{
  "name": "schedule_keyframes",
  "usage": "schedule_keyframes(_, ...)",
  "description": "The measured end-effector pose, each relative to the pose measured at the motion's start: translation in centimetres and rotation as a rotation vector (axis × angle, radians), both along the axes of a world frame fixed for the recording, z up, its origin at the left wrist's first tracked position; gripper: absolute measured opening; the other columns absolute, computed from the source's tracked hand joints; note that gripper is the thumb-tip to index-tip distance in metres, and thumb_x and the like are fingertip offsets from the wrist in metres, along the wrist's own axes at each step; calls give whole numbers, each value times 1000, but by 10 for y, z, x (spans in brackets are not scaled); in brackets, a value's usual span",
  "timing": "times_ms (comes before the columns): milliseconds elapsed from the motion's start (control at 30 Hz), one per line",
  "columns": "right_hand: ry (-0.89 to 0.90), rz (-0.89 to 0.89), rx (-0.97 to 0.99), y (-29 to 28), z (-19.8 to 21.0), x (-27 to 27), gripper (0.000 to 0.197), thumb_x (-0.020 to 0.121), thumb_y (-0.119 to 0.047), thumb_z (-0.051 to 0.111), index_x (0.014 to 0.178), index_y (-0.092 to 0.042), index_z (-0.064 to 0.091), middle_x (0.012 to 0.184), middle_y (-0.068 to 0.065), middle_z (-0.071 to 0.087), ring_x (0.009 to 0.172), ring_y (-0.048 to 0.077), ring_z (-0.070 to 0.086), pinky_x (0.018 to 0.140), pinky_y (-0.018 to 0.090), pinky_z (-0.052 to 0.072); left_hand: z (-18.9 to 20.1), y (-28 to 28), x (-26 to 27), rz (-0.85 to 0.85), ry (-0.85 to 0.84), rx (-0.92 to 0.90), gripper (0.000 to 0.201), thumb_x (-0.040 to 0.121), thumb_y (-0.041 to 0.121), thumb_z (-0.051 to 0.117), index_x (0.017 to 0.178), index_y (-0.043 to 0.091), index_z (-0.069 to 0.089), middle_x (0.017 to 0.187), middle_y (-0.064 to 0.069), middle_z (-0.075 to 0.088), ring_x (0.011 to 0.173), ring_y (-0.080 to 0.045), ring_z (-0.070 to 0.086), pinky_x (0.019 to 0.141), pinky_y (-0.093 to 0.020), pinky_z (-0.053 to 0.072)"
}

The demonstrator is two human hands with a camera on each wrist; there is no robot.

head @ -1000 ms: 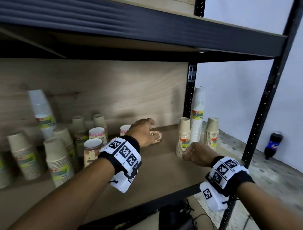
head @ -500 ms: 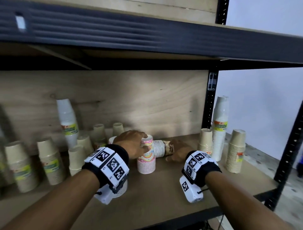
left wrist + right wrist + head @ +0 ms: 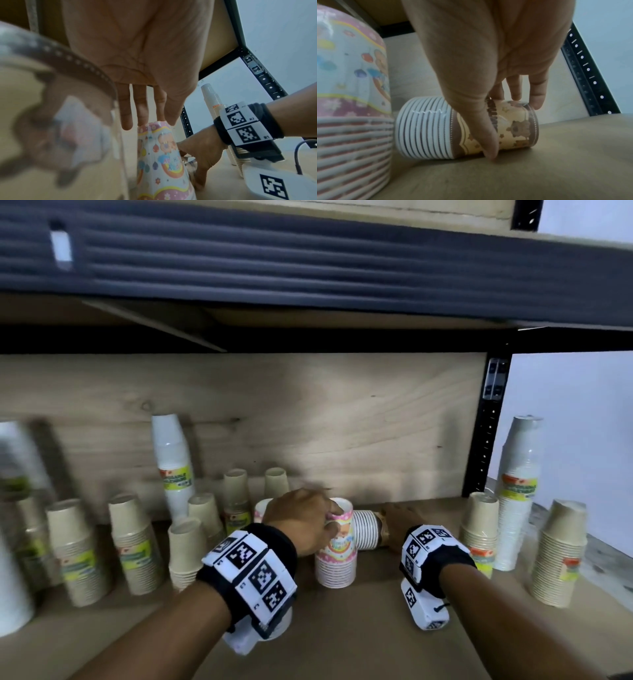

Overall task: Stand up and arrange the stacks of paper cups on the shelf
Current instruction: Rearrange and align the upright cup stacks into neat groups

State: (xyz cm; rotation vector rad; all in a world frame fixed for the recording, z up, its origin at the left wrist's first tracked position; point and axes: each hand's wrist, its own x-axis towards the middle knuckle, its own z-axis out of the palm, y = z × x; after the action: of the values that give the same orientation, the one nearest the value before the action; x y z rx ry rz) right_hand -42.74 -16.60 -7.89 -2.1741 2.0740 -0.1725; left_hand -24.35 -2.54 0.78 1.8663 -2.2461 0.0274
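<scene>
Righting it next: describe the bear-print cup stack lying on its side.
The film-wrapped stack of cream-and-brown bear-print paper cups lies on its side on the wooden shelf board, white rims facing the upright pink rainbow-print cup stack. The right hand grips it from above, thumb in front, fingers behind.

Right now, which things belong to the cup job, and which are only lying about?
Job: pink cup stack, in left hand; brown cup stack lying sideways, in right hand; beige cup stacks; white cup stacks.
Not job: black post; upper shelf.
</scene>
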Motion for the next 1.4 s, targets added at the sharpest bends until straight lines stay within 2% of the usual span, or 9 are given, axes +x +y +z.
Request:
schedule_keyframes(167, 184, -68, -44, 11, 12, 12, 51, 90, -28, 59, 133, -3, 46, 132, 18, 55, 122, 35, 51, 101, 40, 43, -1, 2, 1, -18, 5, -9, 37, 93, 38, 52, 129, 37, 57, 133, 1, 57, 119, -22, 53, 95, -35, 45)
schedule_keyframes(400, 45, 40, -39, 31, 49, -3, 71, 65, -14, 79, 125, -27, 43, 121, 11, 38, 97, 40, 61, 84, 44, 55, -4, 0, 4, -22, 9, -18, 39, 90, 37, 55, 129, 39, 57, 135, 2, 57, 120, -24, 54, 97, -34, 45)
schedule_keyframes(600, 28, 9, -79, 40, 66, -22, 60, 85, -22, 68, 139, -29, 45, 146, 20, 31, 125, 41, 47, 99, 41, 44, -6, 0, 4, -24, 19, -14, 41, 89, 37, 54, 129, 39, 56, 136, 2, 56, 121, -23, 54, 98, -35, 46)
schedule_keyframes(767, 38, 32, -65, 52, 70, -25, 45, 81, -44, 68, 123, -36, 56, 142, 14, 36, 123, 38, 47, 99, 44, 45, -8, -1, 5, -13, 29, -14, 41, 89, 39, 55, 130, 39, 56, 137, 3, 54, 123, -22, 53, 98, -34, 44)
schedule_keyframes(833, 46, 59, -94, 57, 71, -23, 35, 83, -36, 64, 118, -38, 58, 133, 13, 40, 116, 38, 51, 90, 40, 48, -8, -1, 6, -11, 35, -7, 41, 88, 39, 56, 130, 40, 55, 136, 2, 55, 121, -22, 53, 96, -34, 44)
schedule_keyframes(1000, 18, 95, 5, 61, 68, -22, 74, 72, -26, 81, 133, -31, 39, 124, 12, 34, 102, 38, 59, 79, 36, 51, -10, -1, 6, -18, 35, -2, 43, 89, 39, 56, 131, 40, 54, 137, 2, 54, 123, -24, 52, 98, -38, 45)
schedule_keyframes(1100, 42, 88, -9, 61, 68, -17, 77, 72, -22, 81, 136, -28, 38, 126, 12, 38, 108, 36, 59, 76, 31, 46, -11, -1, 6, -15, 32, 1, 43, 89, 40, 55, 132, 41, 53, 138, 3, 52, 124, -24, 51, 100, -40, 44)
schedule_keyframes(1267, 34, 104, 0, 60, 69, -16, 85, 70, -22, 82, 142, -27, 35, 130, 11, 41, 116, 35, 54, 89, 36, 48, -9, 2, 4, 1, 35, 8, 45, 89, 38, 55, 134, 39, 52, 139, 1, 51, 125, -26, 50, 100, -39, 43)
schedule_keyframes(1400, 67, 88, -16, 65, 71, -15, 96, 73, -32, 78, 150, -28, 20, 140, 10, 41, 129, 37, 42, 103, 42, 43, -3, 5, 3, -14, 49, 33, 52, 84, 46, 59, 135, 39, 49, 140, 3, 52, 126, -24, 50, 103, -37, 43)
